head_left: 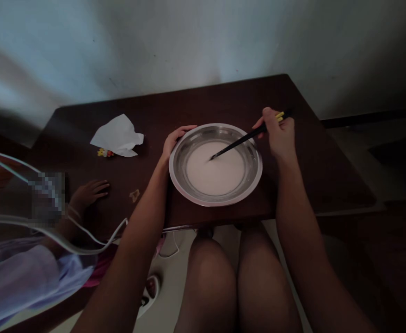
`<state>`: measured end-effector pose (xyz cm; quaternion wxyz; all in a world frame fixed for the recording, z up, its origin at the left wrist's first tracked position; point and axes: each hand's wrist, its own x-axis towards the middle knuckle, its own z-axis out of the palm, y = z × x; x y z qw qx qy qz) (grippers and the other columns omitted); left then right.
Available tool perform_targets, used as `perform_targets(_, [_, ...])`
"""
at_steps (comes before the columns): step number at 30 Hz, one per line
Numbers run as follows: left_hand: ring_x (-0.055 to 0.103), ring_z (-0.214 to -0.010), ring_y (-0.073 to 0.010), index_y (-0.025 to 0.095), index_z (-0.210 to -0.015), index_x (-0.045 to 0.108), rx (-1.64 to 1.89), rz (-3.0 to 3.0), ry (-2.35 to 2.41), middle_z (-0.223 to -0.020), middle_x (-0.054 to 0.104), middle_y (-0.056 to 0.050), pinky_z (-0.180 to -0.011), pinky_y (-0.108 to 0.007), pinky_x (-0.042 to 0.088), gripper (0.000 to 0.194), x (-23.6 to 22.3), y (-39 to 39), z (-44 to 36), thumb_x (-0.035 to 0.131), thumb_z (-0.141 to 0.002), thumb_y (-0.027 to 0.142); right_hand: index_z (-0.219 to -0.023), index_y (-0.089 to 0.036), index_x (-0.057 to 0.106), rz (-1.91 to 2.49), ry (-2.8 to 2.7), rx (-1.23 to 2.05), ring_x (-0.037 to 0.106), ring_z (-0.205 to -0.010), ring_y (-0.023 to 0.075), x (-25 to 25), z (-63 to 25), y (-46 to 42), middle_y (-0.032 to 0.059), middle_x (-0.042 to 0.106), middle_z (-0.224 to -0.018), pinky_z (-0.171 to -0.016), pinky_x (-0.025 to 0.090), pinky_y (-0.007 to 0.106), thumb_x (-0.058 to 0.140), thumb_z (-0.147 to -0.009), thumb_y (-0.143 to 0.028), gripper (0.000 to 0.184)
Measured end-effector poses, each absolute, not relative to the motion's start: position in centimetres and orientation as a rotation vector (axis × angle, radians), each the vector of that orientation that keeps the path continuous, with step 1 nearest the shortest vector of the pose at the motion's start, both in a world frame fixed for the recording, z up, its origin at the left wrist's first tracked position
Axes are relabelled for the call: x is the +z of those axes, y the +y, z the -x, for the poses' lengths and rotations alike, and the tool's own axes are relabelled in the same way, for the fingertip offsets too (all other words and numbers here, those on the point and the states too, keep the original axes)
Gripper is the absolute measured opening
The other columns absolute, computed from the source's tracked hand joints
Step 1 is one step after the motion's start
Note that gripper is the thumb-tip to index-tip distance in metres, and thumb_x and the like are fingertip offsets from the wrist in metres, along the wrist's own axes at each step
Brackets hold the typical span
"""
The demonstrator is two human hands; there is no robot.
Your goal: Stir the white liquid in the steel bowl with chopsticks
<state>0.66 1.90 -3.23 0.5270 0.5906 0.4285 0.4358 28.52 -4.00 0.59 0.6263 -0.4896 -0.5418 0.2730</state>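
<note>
A round stainless steel basin [180, 185] rests on the table near its front edge, with a milky white liquid [215, 173] in the bottom. My left hand [175, 139] holds the basin's left side, its fingers curved along the outer rim. Above the right side of the rim, my right hand [279, 134] is closed around black chopsticks [241, 139] with yellow bands near the top. They slant down to the left, and their tips dip into the liquid near its middle.
White crumpled paper [116, 134] lies on the dark table [203, 101] at left, beside a small yellow-and-red toy [105, 152]. Another person's hand [90, 192] rests near a star-shaped piece [134, 195]. White cables [85, 249] cross the left side. A wall [189, 46] stands behind.
</note>
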Motion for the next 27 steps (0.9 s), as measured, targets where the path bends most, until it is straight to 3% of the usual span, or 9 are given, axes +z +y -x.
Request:
perform_targets(4, [0.062,-0.11,-0.0248,0.017,-0.101,0.07,1.034,-1.429,1.029,-0.111,0.071,-0.007,-0.097,-0.037,0.048,0.036,-3.21,1.86,-0.63,0.044,-0.079,0.028,-0.048,-0.02,0.056,1.119,-1.202,0.612,0.039,-0.038,0.0077,0.63,-28.61,-4.05,-0.0009,0.049,-0.045,-0.041,0.029,0.027,0.051,-0.086,-0.057,0.054])
perform_targets(10, [0.062,-0.11,-0.0247,0.017,-0.1,0.07,1.043,-1.439,1.018,-0.11,0.071,-0.007,-0.096,-0.038,0.048,0.037,-3.32,1.99,-0.64,0.043,-0.078,0.029,-0.053,-0.021,0.059,1.16,-1.276,0.648,0.05,-0.047,0.0107,0.74,-28.42,-4.1,0.0002,0.052,-0.048,-0.047,0.038,0.027,0.049,-0.084,-0.064,0.053])
perform_targets(15, [0.063,-0.108,-0.0244,0.017,-0.101,0.07,1.033,-1.41,1.034,-0.108,0.072,-0.007,-0.096,-0.037,0.048,0.037,-3.28,1.92,-0.58,0.043,-0.078,0.027,-0.052,-0.02,0.058,1.173,-1.207,0.615,0.045,-0.043,0.01,0.55,-28.62,-4.04,0.0001,0.052,-0.049,-0.044,0.034,0.027,0.049,-0.087,-0.059,0.052])
perform_targets(20, [0.063,-0.108,-0.0251,0.018,-0.1,0.07,1.029,-1.41,1.036,-0.109,0.072,-0.007,-0.096,-0.038,0.048,0.036,-3.2,1.89,-0.65,0.042,-0.079,0.028,-0.053,-0.021,0.058,1.146,-1.289,0.66,0.047,-0.046,0.0096,0.69,-28.27,-4.09,-0.0004,0.052,-0.05,-0.047,0.036,0.027,0.052,-0.086,-0.057,0.049])
perform_targets(24, [0.062,-0.11,-0.0259,0.018,-0.1,0.07,1.027,-1.449,1.043,-0.11,0.071,-0.008,-0.096,-0.039,0.048,0.036,-3.26,1.91,-0.63,0.044,-0.079,0.031,-0.049,-0.021,0.054,1.141,-1.147,0.566,0.041,-0.042,0.009,0.54,-28.72,-3.85,0.0001,0.05,-0.047,-0.042,0.029,0.027,0.05,-0.087,-0.057,0.052])
perform_targets(27, [0.062,-0.11,-0.0267,0.018,-0.099,0.07,1.027,-1.455,1.039,-0.109,0.071,-0.008,-0.096,-0.04,0.049,0.035,-3.18,1.92,-0.65,0.044,-0.079,0.031,-0.05,-0.021,0.056,1.157,-1.239,0.643,0.043,-0.042,0.0093,0.57,-28.59,-3.99,0.0,0.05,-0.047,-0.044,0.032,0.027,0.05,-0.087,-0.058,0.052])
